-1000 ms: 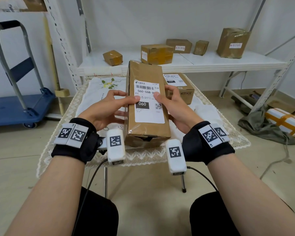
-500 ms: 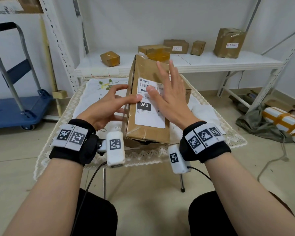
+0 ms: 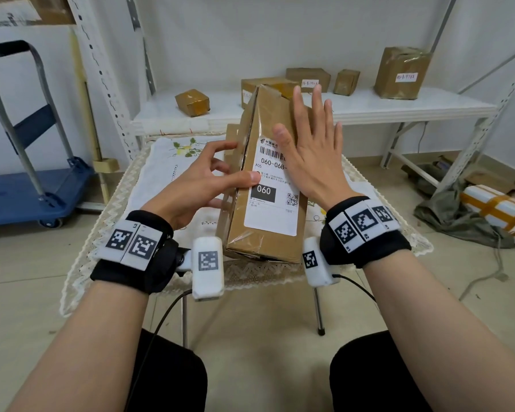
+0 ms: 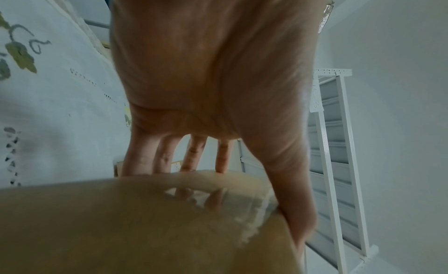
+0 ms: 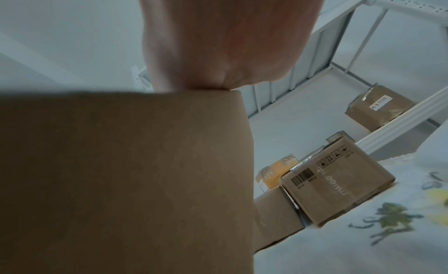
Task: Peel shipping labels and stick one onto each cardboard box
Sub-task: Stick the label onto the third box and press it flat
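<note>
Straddling box point(image 3: 263, 248) edge, left hand point(image 3: 191, 188) grips; right hand point(image 3: 312, 162) covers label point(image 3: 271, 215).

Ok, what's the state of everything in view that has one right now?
long box: taped shut, near end on the table, far end apparently raised.
shipping label: stuck flat on the long box's top face.
left hand: grips the long box's left edge, thumb on the label.
right hand: flat, fingers spread, palm on the label.
small box: closed, lying on the table.
shelf boxes: closed, standing on the shelf.
</note>
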`<state>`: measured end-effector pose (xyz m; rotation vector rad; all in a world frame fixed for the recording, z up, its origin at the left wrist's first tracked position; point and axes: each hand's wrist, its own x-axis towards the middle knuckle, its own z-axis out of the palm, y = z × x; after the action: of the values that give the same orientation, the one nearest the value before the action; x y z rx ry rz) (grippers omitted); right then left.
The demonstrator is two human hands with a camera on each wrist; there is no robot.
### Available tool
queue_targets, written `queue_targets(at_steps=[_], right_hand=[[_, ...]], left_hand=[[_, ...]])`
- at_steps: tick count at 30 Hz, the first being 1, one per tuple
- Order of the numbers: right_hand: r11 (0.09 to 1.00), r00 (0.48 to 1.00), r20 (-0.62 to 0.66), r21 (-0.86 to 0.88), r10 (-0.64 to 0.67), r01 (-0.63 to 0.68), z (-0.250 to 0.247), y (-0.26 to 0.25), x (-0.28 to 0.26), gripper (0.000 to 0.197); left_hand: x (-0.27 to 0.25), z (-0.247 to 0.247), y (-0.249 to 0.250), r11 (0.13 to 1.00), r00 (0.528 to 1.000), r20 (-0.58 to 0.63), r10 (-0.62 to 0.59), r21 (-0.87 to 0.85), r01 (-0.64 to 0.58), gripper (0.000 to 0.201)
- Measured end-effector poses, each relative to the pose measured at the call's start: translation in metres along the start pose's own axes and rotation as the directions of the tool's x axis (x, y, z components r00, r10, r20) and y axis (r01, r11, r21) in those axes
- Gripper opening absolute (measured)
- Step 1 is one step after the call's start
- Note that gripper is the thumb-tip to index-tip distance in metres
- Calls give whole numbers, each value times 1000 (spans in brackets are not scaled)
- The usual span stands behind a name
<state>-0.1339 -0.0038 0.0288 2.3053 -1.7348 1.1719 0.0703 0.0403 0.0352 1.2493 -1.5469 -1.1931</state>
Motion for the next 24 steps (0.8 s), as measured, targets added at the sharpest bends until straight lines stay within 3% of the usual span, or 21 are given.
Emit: queue_targets(at_steps=[6,14,24], right_hand=[[988,993,14,99,116,-117,-2,7,3,67],[996,996,42,6,-85,85,0,-12,-7,68],[1000,995,96,8,-28,28,8,-2,-2,67]], left_hand=[[1,1,-1,1000,1000,-8,-24,2,24,87],[-1,2,0,999,999,-21,-46,-3,46,87],[0,3,-1,999,999,-13,-38,-2,38,90]])
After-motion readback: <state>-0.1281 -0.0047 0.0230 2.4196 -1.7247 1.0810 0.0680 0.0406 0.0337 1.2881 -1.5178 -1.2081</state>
